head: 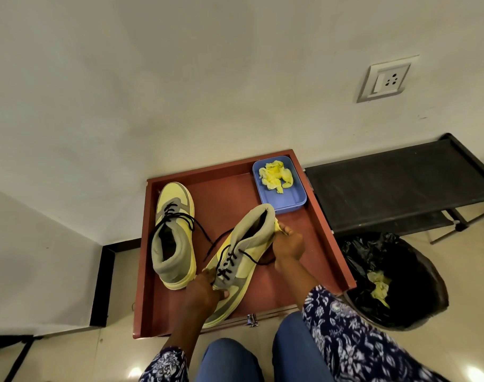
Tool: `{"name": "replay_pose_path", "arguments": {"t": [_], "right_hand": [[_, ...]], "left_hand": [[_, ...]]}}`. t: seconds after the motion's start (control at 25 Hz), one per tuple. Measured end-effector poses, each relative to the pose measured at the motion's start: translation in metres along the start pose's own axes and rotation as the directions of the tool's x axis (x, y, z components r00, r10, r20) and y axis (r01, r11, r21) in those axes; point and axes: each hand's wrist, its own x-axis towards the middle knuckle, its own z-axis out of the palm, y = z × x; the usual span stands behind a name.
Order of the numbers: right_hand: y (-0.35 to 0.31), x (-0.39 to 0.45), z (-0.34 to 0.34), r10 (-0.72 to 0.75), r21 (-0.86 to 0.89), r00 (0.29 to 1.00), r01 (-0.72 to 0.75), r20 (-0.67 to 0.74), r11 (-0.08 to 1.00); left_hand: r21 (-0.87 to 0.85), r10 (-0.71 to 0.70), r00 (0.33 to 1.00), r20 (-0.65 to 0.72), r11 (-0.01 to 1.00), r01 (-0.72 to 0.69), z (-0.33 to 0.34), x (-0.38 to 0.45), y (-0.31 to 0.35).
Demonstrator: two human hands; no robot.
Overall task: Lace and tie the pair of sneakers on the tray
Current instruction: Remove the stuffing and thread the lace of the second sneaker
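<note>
Two yellow and grey high-top sneakers with black laces sit on a red-brown wooden tray [329, 232]. The left sneaker [174, 235] stands flat with its toe pointing away, its laces partly threaded and loose ends trailing to the right. The right sneaker [243, 257] is tilted, toe toward me. My left hand [205, 290] grips its toe end beside the lower laces. My right hand [287, 244] holds its heel collar, pinching a bit of yellow material there. Loose black lace ends [260, 261] hang off this sneaker toward my right wrist.
A blue plastic dish [297, 199] holding crumpled yellow paper sits in the tray's far right corner. To the right stand a black low rack [400, 186] and a bin lined with a black bag [395, 282]. The wall is right behind the tray. My knees are below.
</note>
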Motion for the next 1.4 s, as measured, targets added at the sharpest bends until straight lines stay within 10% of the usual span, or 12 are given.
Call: {"name": "replay_pose_path", "arguments": {"t": [0.56,1.04,1.4], "right_hand": [[0.031,-0.065,0.009,-0.305,-0.067,0.952,0.306,0.02,0.95],[0.009,-0.017,0.005,0.037,0.083,0.998,-0.033,-0.046,0.996],[-0.017,0.02,0.004,0.0,-0.138,0.994,0.016,0.111,0.99]], "left_hand": [[0.101,0.062,0.998,-0.016,0.993,-0.06,-0.001,0.001,-0.001],[0.036,0.043,0.999,-0.001,0.998,-0.043,0.0,0.004,-0.002],[0.076,0.057,0.998,-0.019,0.996,-0.055,0.001,0.004,-0.002]]}}
